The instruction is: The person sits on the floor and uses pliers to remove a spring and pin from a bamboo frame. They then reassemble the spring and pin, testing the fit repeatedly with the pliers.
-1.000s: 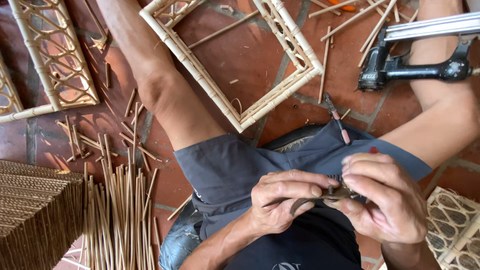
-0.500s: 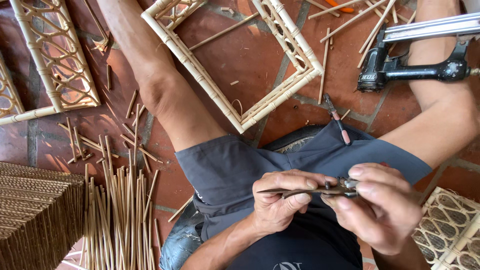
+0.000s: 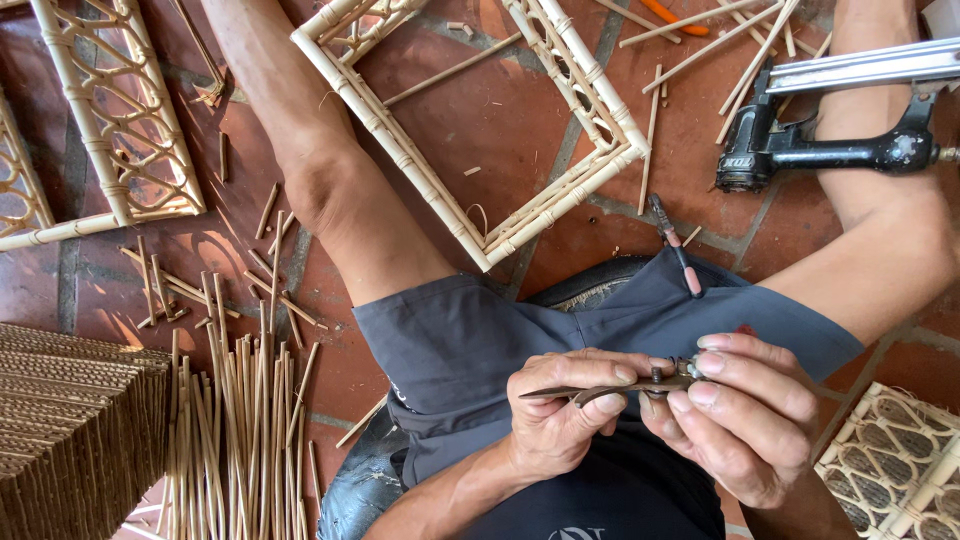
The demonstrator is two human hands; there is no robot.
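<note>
Down on the red tile floor [image 3: 480, 120], the biggest piece is the rattan frame [image 3: 420, 170] lying open between the person's bare legs, its corner pointing toward six o'clock. At about ten o'clock from it lies a second rattan panel [image 3: 110, 120] with curved lattice inside. At eight o'clock, in the bottom corner, sits a stack of woven cane sheets [image 3: 70, 430], and just beside it, toward three o'clock, a loose bundle of thin cane sticks [image 3: 240, 420] lies roughly upright in the view. At two o'clock a black pneumatic nail gun [image 3: 820, 150] with a silver magazine rests against the person's right leg. A small woven lattice piece [image 3: 890, 460] shows at four o'clock near the edge. A pair of red-handled cutters [image 3: 675, 245] lies where the floor meets the grey shorts [image 3: 500, 330].

Over the lap, both hands meet on a small dark metal hand tool [image 3: 610, 385] with curved pointed blades, held level. The left hand [image 3: 560, 420] is closed around the blade end, thumb on top and fingers curled beneath. The right hand [image 3: 740, 420] pinches the pivot end between thumb and fingertips [image 3: 710, 362], the remaining fingers bent loosely below. Short cane offcuts [image 3: 270, 290] lie scattered at nine o'clock from the hands.
</note>
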